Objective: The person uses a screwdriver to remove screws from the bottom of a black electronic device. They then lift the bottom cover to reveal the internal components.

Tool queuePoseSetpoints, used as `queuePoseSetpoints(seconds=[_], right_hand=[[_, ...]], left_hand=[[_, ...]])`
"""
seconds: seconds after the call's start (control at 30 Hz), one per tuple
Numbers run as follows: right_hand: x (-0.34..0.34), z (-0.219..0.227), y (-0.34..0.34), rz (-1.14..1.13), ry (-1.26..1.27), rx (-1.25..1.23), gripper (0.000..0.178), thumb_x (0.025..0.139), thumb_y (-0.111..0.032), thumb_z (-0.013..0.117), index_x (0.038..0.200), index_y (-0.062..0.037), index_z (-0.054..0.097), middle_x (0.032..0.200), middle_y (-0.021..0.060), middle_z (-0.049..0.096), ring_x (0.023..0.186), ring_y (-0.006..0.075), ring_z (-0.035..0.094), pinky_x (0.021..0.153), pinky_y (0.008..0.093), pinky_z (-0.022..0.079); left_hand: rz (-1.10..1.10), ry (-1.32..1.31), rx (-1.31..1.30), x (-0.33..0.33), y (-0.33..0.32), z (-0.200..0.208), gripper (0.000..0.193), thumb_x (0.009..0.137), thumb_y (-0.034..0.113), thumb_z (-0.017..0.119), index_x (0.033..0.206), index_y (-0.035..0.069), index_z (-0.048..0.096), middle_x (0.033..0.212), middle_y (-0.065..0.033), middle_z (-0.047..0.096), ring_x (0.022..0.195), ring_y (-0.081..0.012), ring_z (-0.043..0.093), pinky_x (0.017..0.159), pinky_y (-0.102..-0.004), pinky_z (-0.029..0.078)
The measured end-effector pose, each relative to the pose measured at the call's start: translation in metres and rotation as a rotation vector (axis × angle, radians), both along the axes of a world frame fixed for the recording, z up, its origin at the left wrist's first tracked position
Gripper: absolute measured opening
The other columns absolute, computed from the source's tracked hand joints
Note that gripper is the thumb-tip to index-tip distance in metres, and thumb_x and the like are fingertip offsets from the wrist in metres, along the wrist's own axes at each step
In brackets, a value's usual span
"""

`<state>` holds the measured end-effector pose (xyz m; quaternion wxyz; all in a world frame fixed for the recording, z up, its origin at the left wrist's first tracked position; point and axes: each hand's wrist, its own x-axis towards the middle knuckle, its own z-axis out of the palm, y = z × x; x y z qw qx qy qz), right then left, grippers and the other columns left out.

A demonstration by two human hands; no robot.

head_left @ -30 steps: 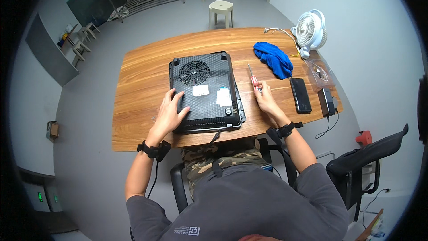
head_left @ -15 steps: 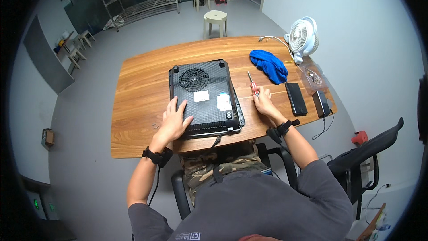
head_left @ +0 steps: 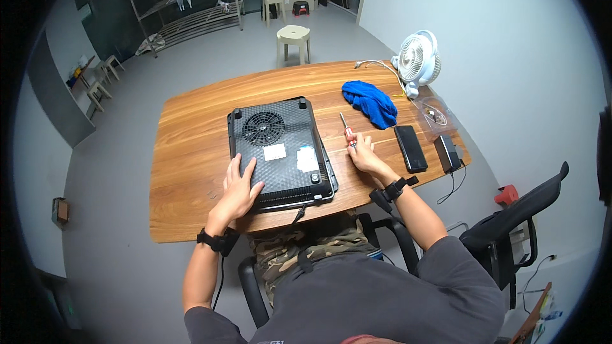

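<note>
An induction cooker [head_left: 287,124] lies upside down on the wooden table, its black bottom cover with a round fan grille facing up. My left hand [head_left: 239,188] rests on the cover's near left corner, fingers spread. To the right of the cooker, my right hand [head_left: 365,155] has its fingers closed round the red handle of a screwdriver [head_left: 348,134]. The shaft points away from me, low over the table or on it; I cannot tell which. A few tiny pieces, perhaps screws [head_left: 211,195], lie left of my left hand.
Right of the screwdriver are a crumpled blue cloth [head_left: 370,103], a black phone-like slab [head_left: 410,148] and a black box with a cable [head_left: 447,153]. A white fan [head_left: 417,60] and a clear bag [head_left: 437,115] stand farther right. The cooker's cord [head_left: 298,215] hangs over the near edge.
The whole view has shifted slightly, so the table sits lower and farther left. Both hands keep their places, the left on the cooker and the right at the screwdriver.
</note>
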<state>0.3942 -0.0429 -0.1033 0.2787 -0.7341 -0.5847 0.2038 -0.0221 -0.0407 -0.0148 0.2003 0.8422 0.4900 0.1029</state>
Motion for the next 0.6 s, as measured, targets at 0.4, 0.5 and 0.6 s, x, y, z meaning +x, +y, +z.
queuePoseSetpoints(seconds=[0.4, 0.5, 0.6], right_hand=[[0.006, -0.003, -0.003, 0.009, 0.100, 0.028, 0.040, 0.093, -0.022, 0.068, 0.129, -0.0151, 0.052, 0.130, 0.0230, 0.052, 0.125, 0.0411, 0.042, 0.110, 0.0518, 0.033], [0.006, 0.010, -0.012, 0.073, 0.135, 0.078, 0.041, 0.093, -0.023, 0.069, 0.130, -0.0154, 0.054, 0.130, 0.0222, 0.052, 0.125, 0.0413, 0.042, 0.110, 0.0518, 0.034], [-0.003, 0.024, -0.018, 0.004, 0.063, 0.040, 0.048, 0.092, -0.027, 0.072, 0.136, -0.0172, 0.054, 0.139, 0.0227, 0.046, 0.130, 0.0427, 0.040, 0.113, 0.0517, 0.033]], left_hand=[[0.014, -0.037, 0.000, -0.001, -0.003, 0.002, 0.072, 0.100, 0.035, 0.066, 0.160, 0.009, 0.035, 0.167, -0.0304, 0.013, 0.154, -0.0497, 0.016, 0.123, -0.0593, 0.025], [0.027, -0.155, -0.075, -0.004, -0.003, 0.012, 0.074, 0.099, 0.033, 0.069, 0.159, 0.008, 0.035, 0.167, -0.0302, 0.012, 0.154, -0.0508, 0.018, 0.123, -0.0570, 0.026], [0.126, -0.204, 0.000, -0.013, -0.005, 0.003, 0.076, 0.096, 0.029, 0.073, 0.157, 0.002, 0.037, 0.158, -0.0305, 0.027, 0.145, -0.0484, 0.032, 0.119, -0.0549, 0.034]])
